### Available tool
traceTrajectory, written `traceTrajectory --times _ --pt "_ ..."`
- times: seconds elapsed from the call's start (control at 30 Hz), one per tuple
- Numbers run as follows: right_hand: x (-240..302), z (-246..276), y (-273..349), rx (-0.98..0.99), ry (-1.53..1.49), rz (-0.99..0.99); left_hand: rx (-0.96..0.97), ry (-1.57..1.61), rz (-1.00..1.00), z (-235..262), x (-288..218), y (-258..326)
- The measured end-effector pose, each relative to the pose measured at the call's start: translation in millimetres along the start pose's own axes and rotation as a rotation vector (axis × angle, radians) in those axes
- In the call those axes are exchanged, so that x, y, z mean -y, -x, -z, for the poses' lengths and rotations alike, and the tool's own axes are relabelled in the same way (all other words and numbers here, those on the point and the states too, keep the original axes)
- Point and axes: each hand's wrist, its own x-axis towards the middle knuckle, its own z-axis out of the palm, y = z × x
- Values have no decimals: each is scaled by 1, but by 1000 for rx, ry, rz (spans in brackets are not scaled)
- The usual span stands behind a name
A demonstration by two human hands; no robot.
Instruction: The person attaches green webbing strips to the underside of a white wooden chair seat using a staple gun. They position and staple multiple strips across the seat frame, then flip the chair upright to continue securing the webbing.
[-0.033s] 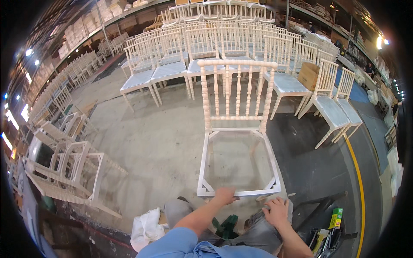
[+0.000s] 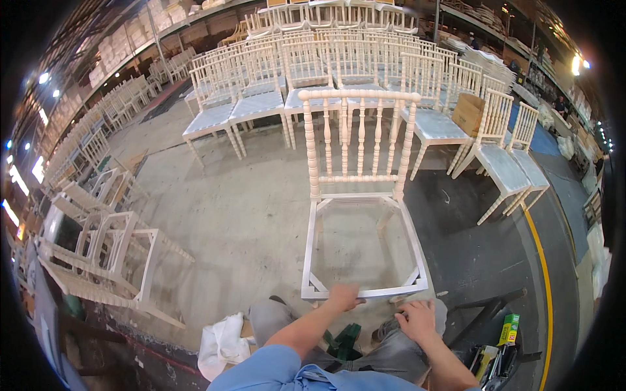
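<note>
Pale chair (image 2: 357, 197) with open seat frame, standing on the floor (image 2: 215, 215) before the person; its legs are largely hidden. Left hand (image 2: 344, 298) lies over the front rail (image 2: 391, 292), fingers mostly obscured; how closed its grip is cannot be told. Right hand (image 2: 417, 317): grip loosely spread on the right knee (image 2: 439, 319), palm hidden. Tools (image 2: 499, 360), lower right, overlap indistinctly.

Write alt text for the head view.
A person's left hand touches the front rail of a pale, seatless chair frame with a spindle back; the right hand rests on the right knee. Beyond stand rows of similar chairs with seats; tools lie at lower right.
</note>
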Motion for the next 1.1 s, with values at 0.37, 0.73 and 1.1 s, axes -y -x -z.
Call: traceTrajectory --times 0.37,0.73,1.1 --pt "29 -149 -112 1235 292 328 9 -117 -132 15 62 35" --pt "-44 -235 -138 1070 93 -170 -119 -18 -222 6 60 30" --pt "26 -328 -120 1047 121 285 -103 53 -256 19 61 18"
